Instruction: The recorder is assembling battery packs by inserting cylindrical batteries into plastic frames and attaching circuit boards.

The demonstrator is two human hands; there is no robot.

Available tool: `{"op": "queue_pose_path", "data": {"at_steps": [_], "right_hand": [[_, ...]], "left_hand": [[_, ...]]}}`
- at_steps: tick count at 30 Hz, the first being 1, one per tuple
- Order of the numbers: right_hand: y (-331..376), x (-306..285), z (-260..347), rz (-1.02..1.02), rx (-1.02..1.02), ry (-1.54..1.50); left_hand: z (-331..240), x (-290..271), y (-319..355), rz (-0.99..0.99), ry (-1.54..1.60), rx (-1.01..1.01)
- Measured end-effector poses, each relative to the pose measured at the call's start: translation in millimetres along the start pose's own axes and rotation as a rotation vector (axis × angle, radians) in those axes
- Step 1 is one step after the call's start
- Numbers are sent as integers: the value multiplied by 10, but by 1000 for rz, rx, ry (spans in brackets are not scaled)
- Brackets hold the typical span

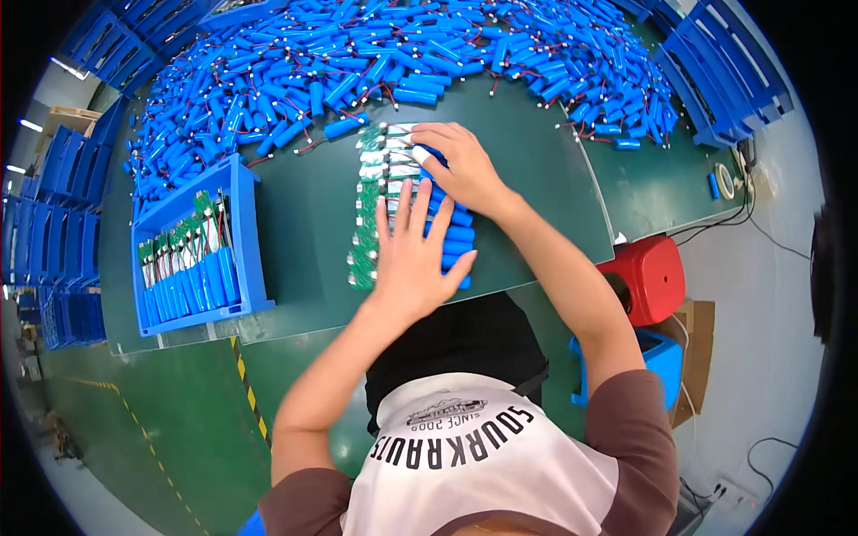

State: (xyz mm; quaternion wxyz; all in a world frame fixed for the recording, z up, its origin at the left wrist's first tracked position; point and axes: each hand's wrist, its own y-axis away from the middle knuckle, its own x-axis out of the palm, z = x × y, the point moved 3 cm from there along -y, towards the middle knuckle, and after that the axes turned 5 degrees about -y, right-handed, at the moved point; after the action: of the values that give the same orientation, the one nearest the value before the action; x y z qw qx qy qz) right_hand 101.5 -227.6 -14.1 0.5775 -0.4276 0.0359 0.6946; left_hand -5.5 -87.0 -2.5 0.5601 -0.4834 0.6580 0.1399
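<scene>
My left hand (413, 257) lies flat and open on a row of blue battery cells (456, 234) with green circuit boards (365, 214); my right hand (463, 167) presses fingers on its far end, mid-counter (304, 214).

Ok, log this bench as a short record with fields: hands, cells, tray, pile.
left hand: flat, fingers spread, pressing on the row of cells
right hand: on the far end of the row, fingertip taped white
cells: blue cylinders side by side on the green mat, small green boards at their left ends
tray: blue, left of the row, holds finished cells with boards
pile: loose blue cells with wires along the far edge
</scene>
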Motion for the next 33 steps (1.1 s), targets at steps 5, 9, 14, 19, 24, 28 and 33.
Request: {"op": "queue_pose_path", "data": {"at_steps": [5, 9, 14, 19, 24, 28, 33], "right_hand": [[519, 76, 579, -227, 217, 352], [669, -238, 572, -299, 190, 144], [520, -690, 358, 49, 23, 33], [225, -397, 461, 267, -325, 190], [393, -359, 482, 233, -317, 210], [408, -359, 520, 235, -366, 234], [427, -363, 400, 217, -363, 220]], "left_hand": [[590, -406, 20, 186, 228, 285], [432, -544, 160, 39, 205, 182], [-40, -467, 584, -134, -107, -251], [-127, -219, 414, -127, -186, -388], [-155, -112, 290, -164, -196, -387], [-211, -116, 255, -194, -245, -392], [-192, -37, 218, -183, -163, -400]]}}
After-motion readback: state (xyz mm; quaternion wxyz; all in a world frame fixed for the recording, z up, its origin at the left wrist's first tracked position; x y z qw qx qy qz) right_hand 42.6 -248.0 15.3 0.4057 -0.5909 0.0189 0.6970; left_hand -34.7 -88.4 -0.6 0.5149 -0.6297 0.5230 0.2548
